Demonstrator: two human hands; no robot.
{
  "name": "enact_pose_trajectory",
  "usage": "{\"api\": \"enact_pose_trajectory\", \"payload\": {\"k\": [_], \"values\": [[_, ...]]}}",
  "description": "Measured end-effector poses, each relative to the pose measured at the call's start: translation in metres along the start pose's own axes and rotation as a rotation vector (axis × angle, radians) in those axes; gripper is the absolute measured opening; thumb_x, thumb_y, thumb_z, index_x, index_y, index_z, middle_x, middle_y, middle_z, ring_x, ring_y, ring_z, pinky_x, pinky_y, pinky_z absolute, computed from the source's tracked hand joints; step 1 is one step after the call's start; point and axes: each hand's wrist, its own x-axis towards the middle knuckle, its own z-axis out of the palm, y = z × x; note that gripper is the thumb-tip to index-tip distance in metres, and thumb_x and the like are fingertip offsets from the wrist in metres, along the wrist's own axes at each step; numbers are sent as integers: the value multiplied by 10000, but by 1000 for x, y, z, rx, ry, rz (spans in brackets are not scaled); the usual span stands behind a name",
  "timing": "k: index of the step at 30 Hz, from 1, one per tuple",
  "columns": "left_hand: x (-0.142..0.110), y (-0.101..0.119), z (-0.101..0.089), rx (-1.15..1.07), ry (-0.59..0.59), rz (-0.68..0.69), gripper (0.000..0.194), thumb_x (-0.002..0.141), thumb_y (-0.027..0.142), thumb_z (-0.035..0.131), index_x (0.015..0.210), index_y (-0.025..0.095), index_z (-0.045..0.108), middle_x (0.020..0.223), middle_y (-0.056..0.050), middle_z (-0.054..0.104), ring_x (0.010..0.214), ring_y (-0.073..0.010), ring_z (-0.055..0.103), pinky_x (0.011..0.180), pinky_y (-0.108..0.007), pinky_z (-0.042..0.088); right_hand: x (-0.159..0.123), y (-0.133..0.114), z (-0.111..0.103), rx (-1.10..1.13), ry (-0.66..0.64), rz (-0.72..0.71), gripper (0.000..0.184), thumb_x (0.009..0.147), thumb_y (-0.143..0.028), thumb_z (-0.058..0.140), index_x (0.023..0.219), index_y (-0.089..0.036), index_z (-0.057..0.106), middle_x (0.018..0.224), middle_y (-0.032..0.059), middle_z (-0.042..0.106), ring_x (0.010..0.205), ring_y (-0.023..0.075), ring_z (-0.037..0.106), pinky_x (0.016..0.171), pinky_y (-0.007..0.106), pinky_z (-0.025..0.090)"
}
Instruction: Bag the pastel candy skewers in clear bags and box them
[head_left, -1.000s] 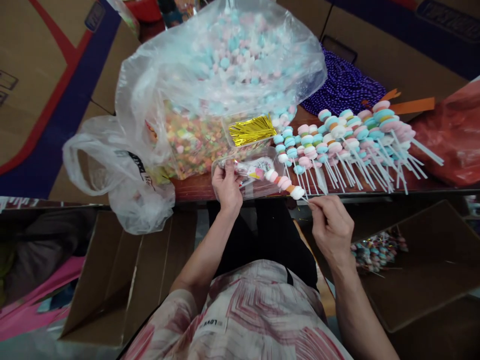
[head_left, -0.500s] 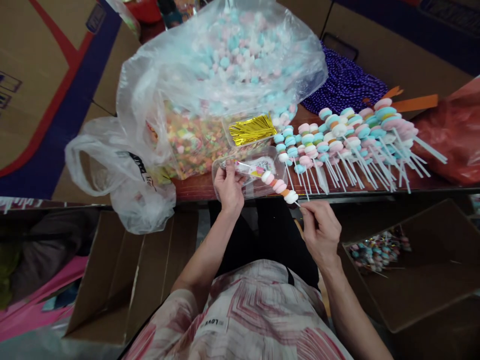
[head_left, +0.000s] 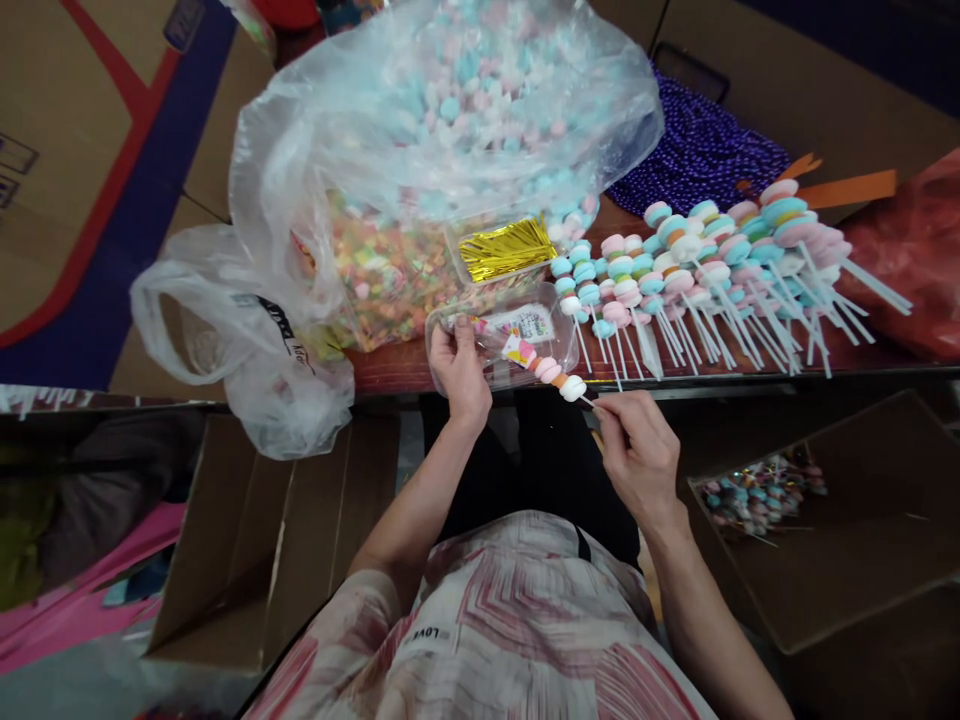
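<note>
My right hand (head_left: 640,445) pinches the white stick of a marshmallow skewer (head_left: 559,377), threaded with white, pink and orange pieces. Its far end is inside the mouth of a small printed clear bag (head_left: 506,340). At the other end of that bag, my left hand (head_left: 461,370) grips it between thumb and fingers. Beneath both lies a clear plastic tray (head_left: 564,325) with printed wrappers in it. Just behind stands a second clear tray holding gold twist ties (head_left: 504,250). To the right, several finished marshmallow skewers (head_left: 682,265) lie in rows, sticks toward me.
Big clear bags of blue and pink marshmallows (head_left: 480,110) and of orange-green candies (head_left: 397,275) fill the table's back. A crumpled plastic bag (head_left: 292,390) overhangs the left edge. Purple cord (head_left: 690,150) lies behind the skewers. Open cardboard boxes (head_left: 847,520) stand below; the right one holds wrapped skewers.
The skewer has slid farther into the printed bag, its tip pieces now covered by it. My right hand has shifted slightly up and left. The view has tilted a little.
</note>
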Motion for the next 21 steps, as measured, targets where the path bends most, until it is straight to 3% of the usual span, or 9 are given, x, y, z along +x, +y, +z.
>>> {"api": "enact_pose_trajectory", "payload": {"k": [3,8,11,16,21], "values": [[-1,-5,0,-14,-18,181,314,844,462,803,775,237,594,717,55,574,620,-72,560,600,-170,480,-2,-3,6,35,2,2,148,986,-129,572,949,-221,682,856,34,658,765,167,633,715,319,506],[-7,-8,2,60,-87,244,463,776,616,812,823,223,572,727,61,613,640,-79,616,630,-189,515,-2,-1,17,123,22,77,131,970,-122,594,916,-212,673,840,20,655,752,159,626,683,302,500],[-13,-7,2,91,-165,172,512,791,692,753,919,224,588,778,20,706,686,-116,690,651,-220,542,-3,0,24,98,45,84,134,974,-123,595,922,-216,675,841,24,657,761,163,630,695,304,508],[-21,-4,1,54,-283,-8,487,736,577,863,927,215,599,854,-8,764,778,-156,763,711,-250,585,-2,-2,33,22,76,5,162,997,-125,559,942,-209,686,873,58,671,805,178,653,782,328,528],[-19,-1,-1,-13,-319,-136,509,707,540,898,956,197,617,896,-26,785,763,-161,774,690,-244,588,-2,-5,26,169,-95,130,138,976,-195,603,860,-215,675,768,12,648,677,143,604,654,282,479]]}}
